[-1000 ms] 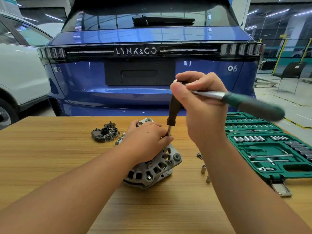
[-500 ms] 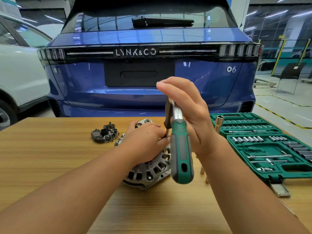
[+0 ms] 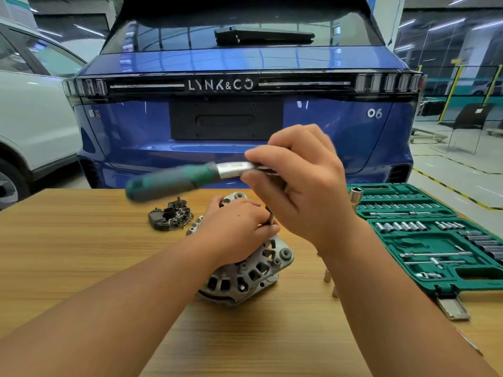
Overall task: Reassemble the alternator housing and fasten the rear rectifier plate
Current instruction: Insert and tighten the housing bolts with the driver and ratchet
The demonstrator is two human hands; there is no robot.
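Note:
The grey alternator housing (image 3: 250,270) lies on the wooden table (image 3: 81,254) in the middle of the view. My left hand (image 3: 234,227) rests on top of it and pinches the thin driver shaft that stands on it. My right hand (image 3: 296,180) grips the head of a ratchet wrench (image 3: 174,180) above the housing; its green and grey handle points left and is blurred. The dark rectifier plate (image 3: 170,217) lies apart on the table, to the left behind the housing.
An open green socket set case (image 3: 435,240) fills the table's right side, with a loose socket (image 3: 356,195) standing at its near corner. Small sockets (image 3: 327,274) lie right of the housing. A blue car (image 3: 245,110) stands close behind the table.
The ratchet handle has swung from pointing right, through pointing toward me, to pointing left. My left hand and the housing have stayed in place.

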